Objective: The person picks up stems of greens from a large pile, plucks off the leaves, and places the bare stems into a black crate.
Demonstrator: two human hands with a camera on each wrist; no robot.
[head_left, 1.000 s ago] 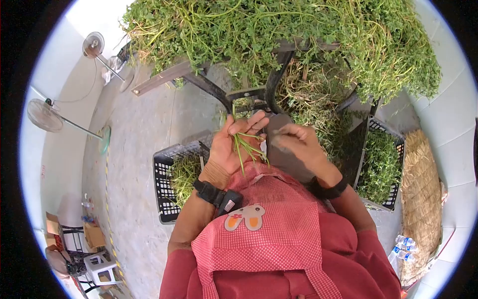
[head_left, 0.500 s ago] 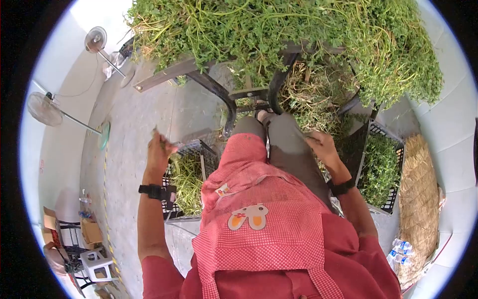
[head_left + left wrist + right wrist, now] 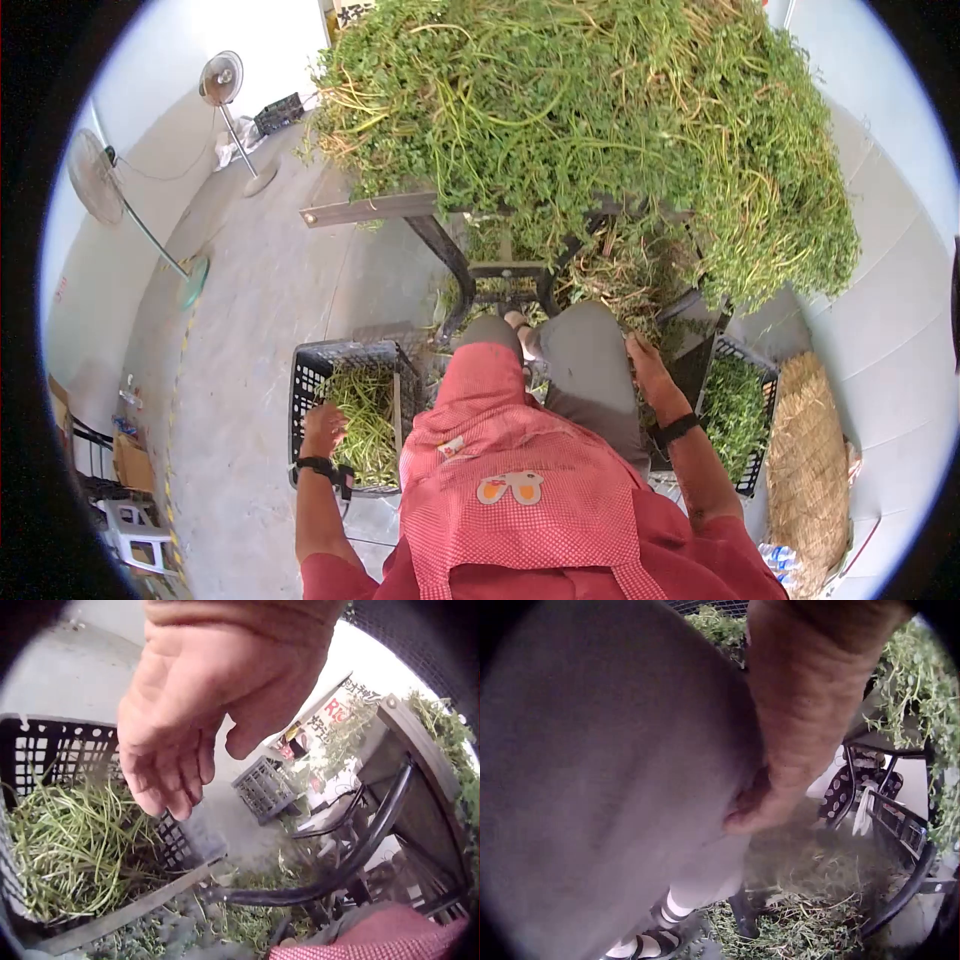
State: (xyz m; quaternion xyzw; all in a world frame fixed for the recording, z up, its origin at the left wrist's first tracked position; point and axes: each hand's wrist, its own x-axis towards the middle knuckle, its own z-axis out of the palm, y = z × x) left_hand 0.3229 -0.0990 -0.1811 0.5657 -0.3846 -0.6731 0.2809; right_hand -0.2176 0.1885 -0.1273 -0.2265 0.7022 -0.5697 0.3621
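Observation:
My left hand (image 3: 322, 432) hovers over the left edge of a black plastic crate (image 3: 297, 405) with cut green stems (image 3: 365, 420) inside. Seen from the left wrist, that hand (image 3: 217, 697) hangs with loosely bent fingers and holds nothing. My right hand (image 3: 645, 360) is down beside the right knee, against the grey trouser leg (image 3: 590, 370). In the right wrist view the right hand (image 3: 772, 795) lies along the trouser leg, its fingers loosely bent and partly hidden; nothing shows in them.
A large heap of leafy green plants (image 3: 590, 110) covers the table ahead. Loose stems (image 3: 802, 922) lie on the floor below it. A second crate (image 3: 770, 400) with greens stands at the right, beside a straw bundle (image 3: 815, 470). Two fans (image 3: 222, 78) stand at the left.
My left hand held a small bunch of stems over the lap, then swung left and down to the crate; the bunch is gone from it. The right hand moved down beside the right leg.

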